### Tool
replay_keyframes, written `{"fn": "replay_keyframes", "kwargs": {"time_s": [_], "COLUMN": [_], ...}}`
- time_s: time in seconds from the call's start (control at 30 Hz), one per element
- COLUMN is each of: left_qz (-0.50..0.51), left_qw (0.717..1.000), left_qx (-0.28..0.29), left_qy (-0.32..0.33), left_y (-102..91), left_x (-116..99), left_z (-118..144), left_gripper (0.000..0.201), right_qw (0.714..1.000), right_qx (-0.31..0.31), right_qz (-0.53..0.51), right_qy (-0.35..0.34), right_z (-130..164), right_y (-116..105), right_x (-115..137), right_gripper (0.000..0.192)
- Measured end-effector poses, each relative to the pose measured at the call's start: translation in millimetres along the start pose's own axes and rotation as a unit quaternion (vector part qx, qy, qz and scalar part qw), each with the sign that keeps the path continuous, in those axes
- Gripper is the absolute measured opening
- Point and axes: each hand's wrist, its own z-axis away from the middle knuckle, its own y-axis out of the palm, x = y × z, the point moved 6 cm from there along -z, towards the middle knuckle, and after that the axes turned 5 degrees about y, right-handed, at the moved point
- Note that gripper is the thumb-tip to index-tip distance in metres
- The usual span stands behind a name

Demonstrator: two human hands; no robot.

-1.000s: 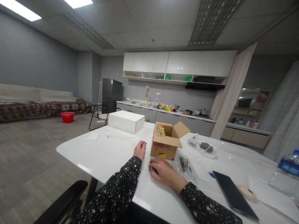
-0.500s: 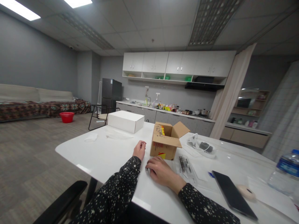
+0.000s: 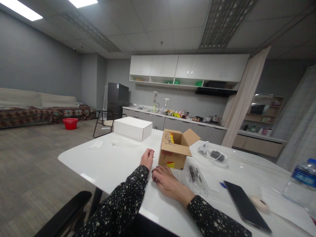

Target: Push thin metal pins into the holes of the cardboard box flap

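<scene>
My left hand (image 3: 147, 159) rests on its side on the white table (image 3: 123, 158), fingers curled in, with nothing showing in them. Close to its right, my right hand (image 3: 168, 182) lies palm down with bent fingers; their tips point left, and whatever they hold, if anything, is hidden. Just beyond both hands stands an open cardboard box (image 3: 172, 158), flaps spread; its inside is mostly out of sight. A clear plastic tray (image 3: 196, 177) with several thin dark tools lies right of my right hand.
A closed white box (image 3: 132, 128) and crumpled white tissue (image 3: 96, 145) are at the back left. Rightward lie a white basket with cable (image 3: 218, 158), a black phone (image 3: 247, 205), a beige rounded object (image 3: 260, 203) and a water bottle (image 3: 302, 181). A chair armrest (image 3: 66, 214) is lower left.
My right hand has shifted slightly left, and its fingers have curled further down. A small greyish spot at its fingertips is now out of sight. My left hand stays put.
</scene>
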Motion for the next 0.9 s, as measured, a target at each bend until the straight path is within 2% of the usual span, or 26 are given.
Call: {"fn": "replay_keyframes", "kwargs": {"time_s": [0.2,0.37,0.57,0.9], "left_qz": [-0.001,-0.003,0.0,0.0], "left_qw": [1.0,1.0,1.0,1.0], "left_qx": [-0.002,-0.001,-0.005,-0.006], "left_qy": [-0.002,-0.003,0.0,-0.001], "left_y": [-1.0,-1.5,-2.2,-2.8], "left_x": [-0.5,-2.4,-4.9,-4.2], "left_z": [0.4,0.5,1.0,1.0], "left_gripper": [0.023,0.024,0.024,0.024], "right_qw": [1.0,1.0,1.0,1.0], "right_qx": [-0.006,-0.009,-0.006,-0.008], "right_qz": [0.001,-0.022,-0.017,0.015], "right_qy": [-0.002,-0.005,-0.007,-0.004], "right_z": [0.8,0.4,-0.8,-0.9], "right_y": [-0.8,1.0,1.9,3.6], "right_x": [1.7,0.4,1.1,2.7], "right_gripper": [0.019,0.029,0.022,0.022]}}
